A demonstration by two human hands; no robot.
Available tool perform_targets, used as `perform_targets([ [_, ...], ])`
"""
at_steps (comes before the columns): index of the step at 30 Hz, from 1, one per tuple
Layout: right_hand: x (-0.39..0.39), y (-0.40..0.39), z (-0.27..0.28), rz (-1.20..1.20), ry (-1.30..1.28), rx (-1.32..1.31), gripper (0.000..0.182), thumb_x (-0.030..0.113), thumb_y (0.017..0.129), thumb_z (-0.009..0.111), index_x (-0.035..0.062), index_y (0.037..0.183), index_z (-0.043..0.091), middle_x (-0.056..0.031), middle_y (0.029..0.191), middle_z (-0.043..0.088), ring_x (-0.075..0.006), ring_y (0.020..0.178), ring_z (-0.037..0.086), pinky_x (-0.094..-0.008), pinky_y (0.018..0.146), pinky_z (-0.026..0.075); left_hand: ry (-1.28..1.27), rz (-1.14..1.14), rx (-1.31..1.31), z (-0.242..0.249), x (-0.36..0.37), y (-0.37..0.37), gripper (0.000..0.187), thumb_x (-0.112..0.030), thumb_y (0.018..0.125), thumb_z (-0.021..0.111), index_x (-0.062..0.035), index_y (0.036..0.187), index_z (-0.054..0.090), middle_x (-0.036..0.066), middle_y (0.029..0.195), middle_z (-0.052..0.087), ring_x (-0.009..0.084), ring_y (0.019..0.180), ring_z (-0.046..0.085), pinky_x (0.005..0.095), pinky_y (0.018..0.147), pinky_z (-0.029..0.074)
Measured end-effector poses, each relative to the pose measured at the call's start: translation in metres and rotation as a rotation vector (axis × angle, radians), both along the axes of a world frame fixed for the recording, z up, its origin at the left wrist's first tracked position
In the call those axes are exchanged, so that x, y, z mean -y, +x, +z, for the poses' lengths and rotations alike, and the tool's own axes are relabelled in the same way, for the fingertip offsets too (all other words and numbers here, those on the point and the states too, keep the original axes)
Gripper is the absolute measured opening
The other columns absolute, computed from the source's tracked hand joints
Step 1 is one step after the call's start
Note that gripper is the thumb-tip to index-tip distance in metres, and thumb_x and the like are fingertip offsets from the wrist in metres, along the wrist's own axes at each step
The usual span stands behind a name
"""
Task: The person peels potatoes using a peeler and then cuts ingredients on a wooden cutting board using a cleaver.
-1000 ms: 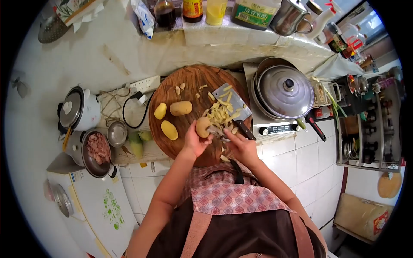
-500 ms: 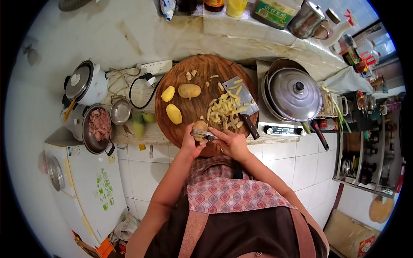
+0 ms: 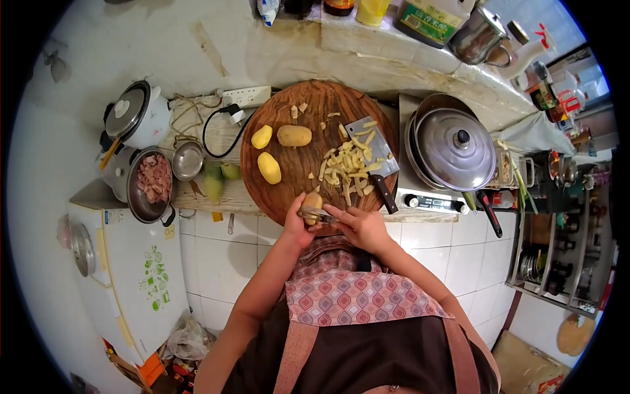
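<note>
My left hand [image 3: 296, 222] is wrapped round a potato [image 3: 314, 199] over the near edge of the round wooden chopping board [image 3: 300, 156]. In my right hand [image 3: 365, 230] is a metal peeler [image 3: 316, 214], its head against the potato. My fingers partly cover both. Farther up the board lies an unpeeled potato [image 3: 294, 136], with a small peeled potato [image 3: 262, 136] and a larger peeled potato [image 3: 269, 168] to its left. Cut potato strips [image 3: 341, 163] are heaped at the right, some lying on the blade of a cleaver [image 3: 378, 150] whose dark handle points toward me.
Right of the board, a lidded pan [image 3: 456, 148] stands on a cooker with a control panel [image 3: 434, 203]. To the left are a pan of raw meat [image 3: 155, 178], a metal bowl [image 3: 188, 160], a rice cooker [image 3: 139, 118] and green produce [image 3: 213, 184]. A power strip [image 3: 247, 97] sits behind.
The peeler has moved down the potato toward me, and the potato's upper end now shows more. Everything on the board appears slightly shifted right as the view moved.
</note>
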State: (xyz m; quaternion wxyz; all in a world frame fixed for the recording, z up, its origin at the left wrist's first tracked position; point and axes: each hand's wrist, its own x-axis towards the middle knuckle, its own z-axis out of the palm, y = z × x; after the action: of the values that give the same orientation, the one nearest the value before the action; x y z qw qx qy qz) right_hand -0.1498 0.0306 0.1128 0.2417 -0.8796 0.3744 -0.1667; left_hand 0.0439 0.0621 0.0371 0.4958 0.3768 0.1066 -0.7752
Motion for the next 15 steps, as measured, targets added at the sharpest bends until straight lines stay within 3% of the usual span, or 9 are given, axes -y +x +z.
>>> perform_targets([
  [4, 0.021, -0.005, -0.033, -0.208, -0.035, 0.012, 0.049, 0.019, 0.079, 0.072, 0.0225, 0.127, 0.062, -0.0092, 0.071, 0.062, -0.0290, 0.061, 0.061, -0.0381, 0.053, 0.048, -0.061, -0.094, 0.036, 0.004, 0.001, -0.009, 0.042, -0.040, 0.101, 0.030, -0.0071, 0.099, 0.056, 0.011, 0.082, 0.062, 0.0171, 0.049, 0.049, 0.0239, 0.036, 0.030],
  [6, 0.031, -0.018, -0.047, -0.302, -0.011, -0.136, 0.048, 0.020, 0.080, 0.072, 0.0230, 0.127, 0.063, -0.0094, 0.071, 0.062, -0.0295, 0.061, 0.061, -0.0378, 0.054, 0.048, -0.095, -0.125, 0.043, 0.012, 0.001, -0.012, 0.041, -0.037, 0.101, 0.028, -0.0074, 0.099, 0.056, 0.012, 0.082, 0.061, 0.0182, 0.048, 0.049, 0.0245, 0.036, 0.029],
  [9, 0.023, -0.024, -0.037, -0.288, 0.004, 0.052, 0.047, 0.018, 0.080, 0.073, 0.0214, 0.126, 0.063, -0.0094, 0.071, 0.061, -0.0297, 0.061, 0.061, -0.0378, 0.054, 0.048, -0.146, -0.108, 0.129, 0.015, 0.003, -0.014, 0.039, -0.035, 0.101, 0.028, -0.0078, 0.099, 0.055, 0.010, 0.080, 0.060, 0.0193, 0.049, 0.049, 0.0260, 0.038, 0.031],
  [11, 0.012, -0.017, -0.022, -0.253, -0.005, 0.057, 0.047, 0.016, 0.080, 0.073, 0.0203, 0.126, 0.063, -0.0093, 0.071, 0.061, -0.0297, 0.061, 0.061, -0.0381, 0.054, 0.048, -0.038, -0.010, 0.178, 0.006, 0.008, -0.014, 0.038, -0.034, 0.101, 0.028, -0.0080, 0.099, 0.056, 0.008, 0.077, 0.057, 0.0202, 0.051, 0.050, 0.0280, 0.041, 0.033],
  [15, 0.017, -0.017, -0.018, -0.251, -0.070, 0.112, 0.049, 0.012, 0.078, 0.074, 0.0179, 0.126, 0.063, -0.0088, 0.070, 0.060, -0.0290, 0.057, 0.059, -0.0369, 0.052, 0.047, -0.111, -0.051, 0.064, 0.016, 0.005, -0.016, 0.038, -0.036, 0.102, 0.030, -0.0079, 0.103, 0.055, 0.006, 0.075, 0.054, 0.0198, 0.052, 0.048, 0.0287, 0.042, 0.034],
])
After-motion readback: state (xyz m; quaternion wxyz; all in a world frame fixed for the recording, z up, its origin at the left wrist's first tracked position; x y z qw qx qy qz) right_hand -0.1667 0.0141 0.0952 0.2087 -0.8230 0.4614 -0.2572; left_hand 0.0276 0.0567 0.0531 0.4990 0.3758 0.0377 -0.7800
